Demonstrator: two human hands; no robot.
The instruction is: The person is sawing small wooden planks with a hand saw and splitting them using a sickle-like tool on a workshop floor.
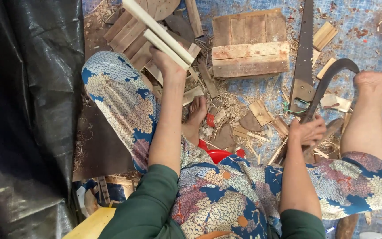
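Nearest, we see our right hand [307, 131] closed around the handle of a curved blade [328, 79], its dark hook arching away to the right. Farther off on the left, our left hand [166, 62] grips two pale wooden sticks [158, 32] held slanting. Beyond lie a handsaw [305, 48] and a plank block [249, 44] among shavings.

The floor [368, 26] was covered with a blue woven sheet, strewn with wood shavings [231, 99] and small offcuts [261, 111]. A block of joined wooden boards [249, 43] lay on it near a handsaw [303, 57], with stacked slats [131, 37] to the left. A black plastic sheet [27, 110] lay along the left edge.
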